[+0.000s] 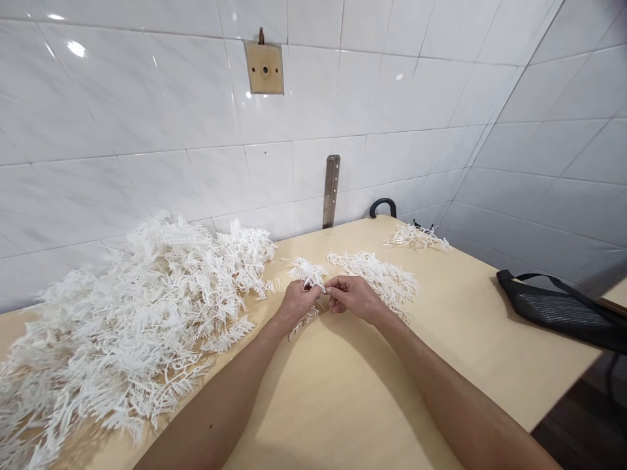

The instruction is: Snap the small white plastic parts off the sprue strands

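The left hand [295, 303] has its grip closed around a small white feathery bunch [308, 271], whose fronds stick out above the thumb and fingers. The right hand [357, 299] meets it, thumb and finger pinched together on the near right edge of that bunch, the two grips almost touching. A few pale strands [304, 321] show just below the left grip; whether they hang from the bunch or lie on the worktop [323, 405] cannot be told.

A large heap of white fronds [161, 313] spreads left of both grips. Just beyond and to the right of the right grip lies a smaller pile [379, 277], and farther off on that side a loose scatter of fronds [418, 237]. A black mesh item [553, 310] lies well to the right, and a metal strip [332, 190] stands against the tiled wall [171, 124] beyond both grips.
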Demonstrator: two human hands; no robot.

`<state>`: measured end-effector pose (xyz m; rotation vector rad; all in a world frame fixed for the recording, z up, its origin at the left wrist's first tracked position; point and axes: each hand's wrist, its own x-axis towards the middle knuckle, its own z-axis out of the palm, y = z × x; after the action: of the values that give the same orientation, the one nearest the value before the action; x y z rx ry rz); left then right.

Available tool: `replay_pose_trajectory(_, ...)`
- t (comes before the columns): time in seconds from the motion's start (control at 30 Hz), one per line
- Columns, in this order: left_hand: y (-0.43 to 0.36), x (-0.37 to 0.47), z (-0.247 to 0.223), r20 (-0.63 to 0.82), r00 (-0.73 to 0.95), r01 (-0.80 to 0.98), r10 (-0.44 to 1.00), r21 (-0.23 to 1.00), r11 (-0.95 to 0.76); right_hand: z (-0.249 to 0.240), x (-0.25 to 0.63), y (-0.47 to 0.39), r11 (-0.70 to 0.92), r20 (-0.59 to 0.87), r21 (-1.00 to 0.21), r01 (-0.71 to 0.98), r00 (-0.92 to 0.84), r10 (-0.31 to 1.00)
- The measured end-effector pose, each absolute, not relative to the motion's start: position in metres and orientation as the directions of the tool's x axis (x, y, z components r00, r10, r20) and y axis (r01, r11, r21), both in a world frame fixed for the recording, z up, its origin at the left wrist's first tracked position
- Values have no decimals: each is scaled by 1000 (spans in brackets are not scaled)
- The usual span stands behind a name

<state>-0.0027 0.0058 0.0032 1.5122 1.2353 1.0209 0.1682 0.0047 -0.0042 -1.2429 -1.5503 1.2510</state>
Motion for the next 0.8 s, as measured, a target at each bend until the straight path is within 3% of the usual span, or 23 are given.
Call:
replay_pose_trajectory(0.23,5,-3,6,17,163,227,987,972,-55,0,168,1,95,32,-967,234,-263,964)
replay_pose_trajectory(0.57,5,-2,2,30,151,255,988,965,-68,-6,164,2,207,125,-881,424,-214,969)
replay_pose_trajectory(0.8,5,-2,2,80,163,297,983,947,-126,-8,158,1,192,123,-889,416,-187,975)
